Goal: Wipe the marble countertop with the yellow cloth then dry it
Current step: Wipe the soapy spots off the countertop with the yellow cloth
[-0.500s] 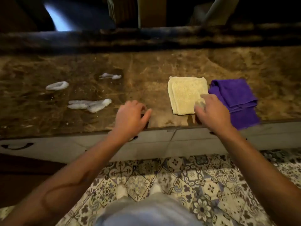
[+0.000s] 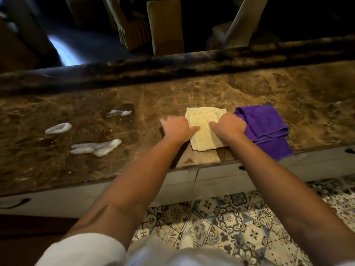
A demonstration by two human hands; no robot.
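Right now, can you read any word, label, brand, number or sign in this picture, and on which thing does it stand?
None can be read. The yellow cloth, the purple cloth, the marble countertop and the patterned floor tiles show no writing, only texture and ornament.

Behind the raised dark ledge (image 2: 172,62) of the counter the room is dim. A chair with a yellowish upholstered back (image 2: 165,25) stands close to the ledge, and beside it, on the left, is another chair with a pleated skirt (image 2: 132,33). On the right a pale covered chair (image 2: 242,24) leans at an angle. A patch of bluish-white light (image 2: 61,50) lies on the dark floor at the left. Below the counter run pale grey drawer fronts (image 2: 211,177) with dark curved handles (image 2: 15,202). The near floor has patterned tiles (image 2: 230,223) in blue, cream and brown, with flower and star shapes.
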